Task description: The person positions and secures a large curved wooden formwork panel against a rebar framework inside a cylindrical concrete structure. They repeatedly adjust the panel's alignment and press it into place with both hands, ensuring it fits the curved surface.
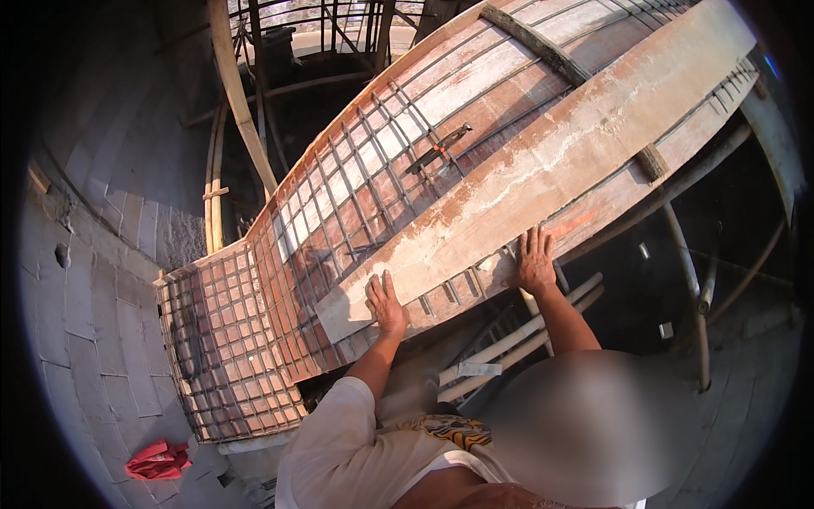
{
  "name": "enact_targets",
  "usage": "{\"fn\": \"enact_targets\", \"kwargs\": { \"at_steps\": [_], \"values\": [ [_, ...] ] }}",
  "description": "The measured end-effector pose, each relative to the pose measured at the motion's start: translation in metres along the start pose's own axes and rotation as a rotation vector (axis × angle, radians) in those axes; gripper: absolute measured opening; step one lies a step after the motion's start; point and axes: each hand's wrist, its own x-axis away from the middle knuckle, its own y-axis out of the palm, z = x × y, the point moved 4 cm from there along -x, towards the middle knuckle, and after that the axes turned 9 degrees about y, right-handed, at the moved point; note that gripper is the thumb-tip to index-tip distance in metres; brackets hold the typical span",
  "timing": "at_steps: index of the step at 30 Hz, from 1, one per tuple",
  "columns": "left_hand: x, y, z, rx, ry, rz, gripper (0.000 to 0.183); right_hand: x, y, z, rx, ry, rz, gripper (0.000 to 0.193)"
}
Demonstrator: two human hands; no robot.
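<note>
A long, pale plywood board point(526, 178) with a rough, stained face lies slantwise over the rebar grid point(373, 174) on a sloping wooden formwork. My left hand point(386, 307) rests on the board's lower left end, its fingers stretched out and slightly apart. Farther up to the right, my right hand point(534, 261) lies with spread fingers at the board's near edge, over the rim of the formwork point(454, 310). Neither hand is wrapped round anything. A dark tool with an orange part point(438, 149) lies on the bars beyond the board.
A rough timber batten point(538, 47) crosses the slope under the board. Bamboo poles point(242, 102) stand at the far left, beside a block wall point(93, 314). More poles point(509, 343) run below the formwork. A red cloth point(158, 460) lies at the lower left.
</note>
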Motion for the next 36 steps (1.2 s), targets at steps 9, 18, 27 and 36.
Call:
{"fn": "enact_targets", "kwargs": {
  "at_steps": [9, 18, 27, 36],
  "values": [
    [0.002, 0.000, 0.003, -0.043, -0.035, 0.001, 0.103, 0.002, -0.035, -0.001, -0.055, -0.018, -0.111, 0.117],
    [-0.002, -0.003, 0.005, -0.039, -0.022, 0.015, 0.103, -0.002, -0.041, -0.001, -0.070, -0.014, -0.191, 0.113],
    [-0.011, 0.004, 0.013, -0.058, -0.002, -0.058, 0.103, -0.010, 0.026, 0.002, 0.092, 0.027, 0.049, 0.089],
    [-0.003, -0.006, 0.015, 0.013, -0.074, -0.104, 0.102, -0.003, -0.008, 0.002, -0.099, 0.001, -0.083, 0.119]
  ]
}}
